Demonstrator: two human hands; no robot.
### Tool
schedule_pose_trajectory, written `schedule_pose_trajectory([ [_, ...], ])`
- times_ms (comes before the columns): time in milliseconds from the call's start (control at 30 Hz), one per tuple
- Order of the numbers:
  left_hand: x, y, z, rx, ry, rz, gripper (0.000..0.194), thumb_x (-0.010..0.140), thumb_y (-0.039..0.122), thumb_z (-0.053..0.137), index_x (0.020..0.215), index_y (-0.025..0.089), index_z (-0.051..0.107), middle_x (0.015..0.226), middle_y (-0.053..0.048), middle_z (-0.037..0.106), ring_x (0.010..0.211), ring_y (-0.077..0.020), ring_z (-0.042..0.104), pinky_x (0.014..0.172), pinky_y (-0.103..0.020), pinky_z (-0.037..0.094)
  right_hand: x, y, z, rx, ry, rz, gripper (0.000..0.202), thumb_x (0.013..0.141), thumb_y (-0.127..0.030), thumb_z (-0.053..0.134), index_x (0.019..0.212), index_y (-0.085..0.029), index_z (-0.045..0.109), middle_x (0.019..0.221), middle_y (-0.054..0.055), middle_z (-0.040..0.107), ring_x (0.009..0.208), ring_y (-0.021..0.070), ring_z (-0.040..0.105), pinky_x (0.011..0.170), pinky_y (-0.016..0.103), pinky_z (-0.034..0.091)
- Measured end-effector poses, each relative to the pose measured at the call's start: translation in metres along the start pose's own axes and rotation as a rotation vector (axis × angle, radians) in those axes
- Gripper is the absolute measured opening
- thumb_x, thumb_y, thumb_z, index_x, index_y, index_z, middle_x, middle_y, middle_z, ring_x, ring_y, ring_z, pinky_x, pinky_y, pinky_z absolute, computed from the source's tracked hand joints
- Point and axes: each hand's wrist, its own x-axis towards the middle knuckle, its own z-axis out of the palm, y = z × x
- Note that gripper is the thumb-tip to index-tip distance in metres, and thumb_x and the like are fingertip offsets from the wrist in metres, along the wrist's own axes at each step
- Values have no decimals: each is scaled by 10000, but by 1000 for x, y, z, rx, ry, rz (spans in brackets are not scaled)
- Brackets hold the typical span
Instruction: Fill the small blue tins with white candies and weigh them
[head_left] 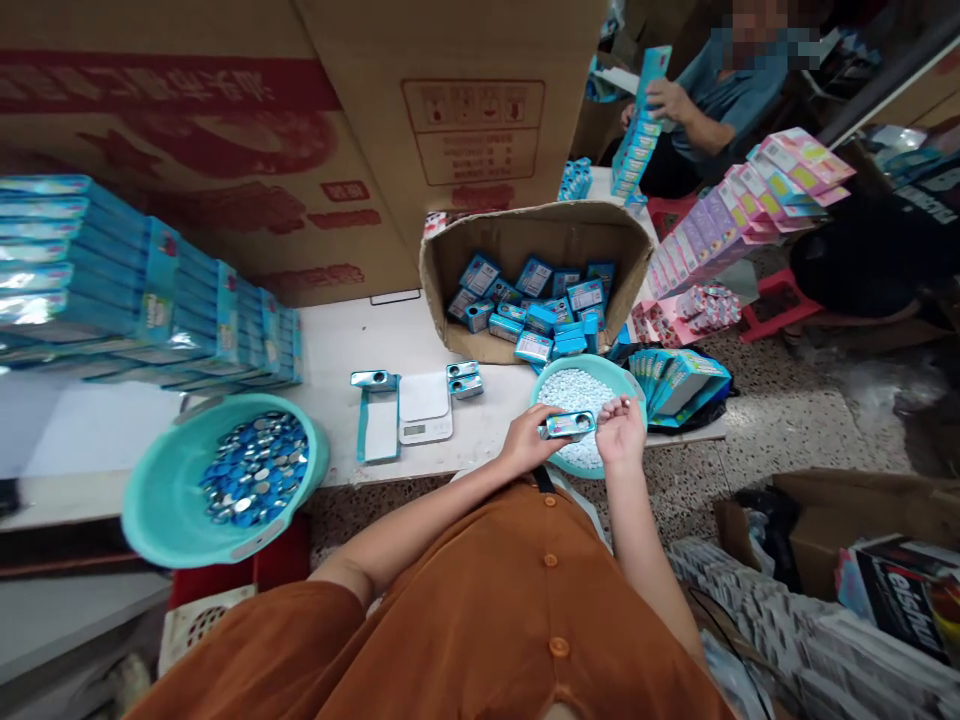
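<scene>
An orange-brown buttoned shirt (pixel 480 620) lies nearest the camera, the wearer's forearms reaching out past it. The left hand (pixel 525 442) grips one end of a small blue box (pixel 570 425), which has a dark round opening in its top and is held over a turquoise bowl (pixel 628 376) of white pellets (pixel 574 388). Beside the box, the right hand (pixel 621 436) is palm up with fingers partly curled; I cannot tell whether it holds any pellets. Fanned blue packs (pixel 679 385) stand just right of the bowl. Behind the bowl, a carton (pixel 454 237) lies open, filled with loose blue boxes (pixel 534 345). To the left on the white table (pixel 345 340) sits a scale (pixel 426 400), then a turquoise basin (pixel 161 500) of blue and silver discs (pixel 255 470). Farther back, a co-worker (pixel 720 100) holds a tall blue stack (pixel 637 140).
</scene>
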Motion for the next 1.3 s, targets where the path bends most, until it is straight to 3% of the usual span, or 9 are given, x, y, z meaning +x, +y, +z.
schedule_pose_trajectory([
  [67,-6,-12,-12,18,50,-8,392,669,347,736,1015,208,614,990,-38,654,917,-176,610,813,-292,481,5,6,-11,53,23,66,290,801,-471,545,713,-211,452,549,-80,429,467,53,454,452,180,401],
  [167,-22,-43,-37,103,231,-76,382,699,370,703,1022,196,594,991,-40,648,928,-176,603,834,-302,473,9,17,-29,33,120,104,284,806,-473,539,730,-210,463,550,-81,438,449,49,444,433,176,391],
  [367,-62,-123,-101,341,727,-426,397,720,402,663,1041,181,588,1043,-85,633,984,-231,584,890,-372,458,8,29,-64,14,232,141,213,830,-405,513,765,-204,498,560,-71,476,458,47,478,437,168,398],
  [467,-70,-158,-129,345,834,-575,420,720,382,652,1076,173,574,1046,-83,628,933,-236,591,833,-380,482,7,34,-69,-44,261,141,211,810,-409,530,765,-203,513,557,-71,483,451,51,482,434,176,404],
  [600,-64,-189,-156,383,790,-609,412,695,341,668,1060,167,588,986,-69,645,872,-232,596,811,-375,481,7,39,-59,-103,211,163,210,755,-383,598,803,-183,560,558,-69,507,461,49,493,439,171,406],
  [733,-53,-201,-170,412,716,-527,393,713,317,652,1072,173,581,1016,-66,645,886,-216,590,832,-335,459,7,41,-48,-96,176,190,176,739,-322,619,810,-165,584,554,-66,527,469,40,499,456,157,409],
  [933,-41,-210,-172,394,661,-458,399,722,307,645,1083,155,570,1056,-91,636,923,-234,588,830,-330,451,4,46,-50,-98,170,204,171,734,-315,624,811,-166,587,556,-63,534,474,44,506,458,157,412],
  [1100,-39,-217,-172,403,594,-487,426,716,320,651,1103,169,552,1063,-82,631,944,-238,588,863,-359,450,1,51,-57,-115,173,211,190,727,-327,629,822,-169,580,561,-65,540,475,41,506,461,149,409],
  [1300,-61,-220,-177,469,608,-464,729,651,371,724,1280,170,415,1140,-98,590,1091,-257,514,962,-383,399,0,52,-62,-63,193,240,171,733,-298,624,832,-163,588,565,-62,545,487,37,512,469,139,415],
])
